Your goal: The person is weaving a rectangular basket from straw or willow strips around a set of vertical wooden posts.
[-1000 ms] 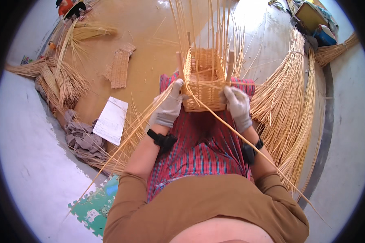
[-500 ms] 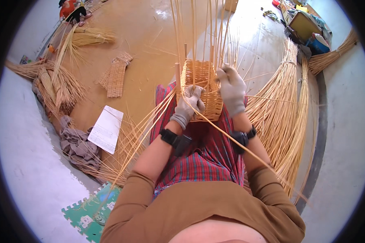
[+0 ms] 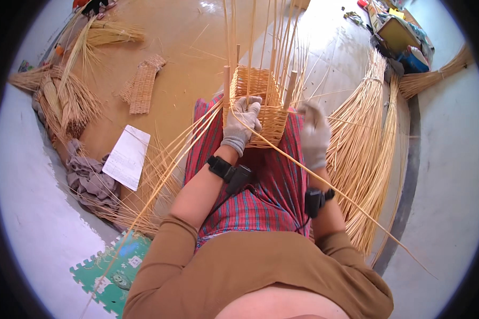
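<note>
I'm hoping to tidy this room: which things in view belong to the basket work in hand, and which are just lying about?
Apparently in use:
- unfinished basket, at the left hand
- long strand crossing the lap
- strand bundle at right, probably stock

Apparently lying about:
- white sheet
- grey cloth
- green mat
- flat woven piece

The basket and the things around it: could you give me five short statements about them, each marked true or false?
1. The left hand touches the basket. True.
2. Both hands are bare. False: the left and right hand wear pale gloves.
3. A white sheet lies to the left of the basket. True.
4. The striped cloth is mainly green. False: it is mainly red.
5. Long thin strands rise above the basket. True.
</note>
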`<state>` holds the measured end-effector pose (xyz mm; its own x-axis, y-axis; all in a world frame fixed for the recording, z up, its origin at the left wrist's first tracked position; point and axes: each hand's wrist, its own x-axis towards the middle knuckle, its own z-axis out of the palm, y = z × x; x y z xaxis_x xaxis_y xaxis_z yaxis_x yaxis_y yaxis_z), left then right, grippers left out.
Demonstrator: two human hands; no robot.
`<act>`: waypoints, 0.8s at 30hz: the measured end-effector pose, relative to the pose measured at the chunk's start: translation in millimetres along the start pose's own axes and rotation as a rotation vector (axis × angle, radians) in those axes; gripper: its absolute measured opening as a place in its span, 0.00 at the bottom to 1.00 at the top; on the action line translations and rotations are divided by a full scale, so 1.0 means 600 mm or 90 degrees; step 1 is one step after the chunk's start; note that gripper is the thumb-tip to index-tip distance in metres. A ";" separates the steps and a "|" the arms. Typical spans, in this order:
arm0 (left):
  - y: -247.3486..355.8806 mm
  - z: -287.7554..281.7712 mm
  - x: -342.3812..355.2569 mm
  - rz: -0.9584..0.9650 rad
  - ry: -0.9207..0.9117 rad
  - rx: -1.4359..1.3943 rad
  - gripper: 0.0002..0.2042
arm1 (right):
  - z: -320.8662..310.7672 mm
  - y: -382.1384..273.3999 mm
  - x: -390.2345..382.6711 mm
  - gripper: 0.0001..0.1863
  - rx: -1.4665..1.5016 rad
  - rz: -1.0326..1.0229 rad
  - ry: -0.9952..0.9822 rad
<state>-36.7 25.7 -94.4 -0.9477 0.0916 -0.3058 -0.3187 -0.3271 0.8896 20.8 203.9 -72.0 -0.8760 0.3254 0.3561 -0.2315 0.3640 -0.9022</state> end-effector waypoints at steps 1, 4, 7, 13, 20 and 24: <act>0.000 0.001 0.002 0.003 0.003 0.001 0.09 | -0.016 0.011 -0.036 0.20 -0.076 0.125 0.000; -0.022 -0.011 -0.012 0.036 -0.020 -0.005 0.12 | 0.026 -0.023 -0.064 0.17 0.041 -0.073 0.005; -0.022 -0.040 -0.068 0.160 0.015 0.122 0.18 | 0.051 -0.049 -0.028 0.35 -0.203 -0.039 -0.172; 0.004 -0.125 -0.074 0.379 0.177 0.196 0.07 | 0.071 -0.024 -0.053 0.28 -0.158 -0.104 -0.074; -0.064 -0.167 -0.060 0.560 0.052 -0.008 0.09 | 0.128 -0.127 -0.107 0.12 -0.099 -0.240 -0.347; 0.037 -0.182 -0.047 0.206 -0.072 0.327 0.18 | 0.133 -0.132 -0.110 0.14 -0.169 -0.315 -0.367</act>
<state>-15.1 -86.8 -103.4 -0.9850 0.1715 0.0197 0.0438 0.1380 0.9895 63.2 84.2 -43.3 -0.7954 -0.4035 0.4523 -0.6053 0.5672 -0.5585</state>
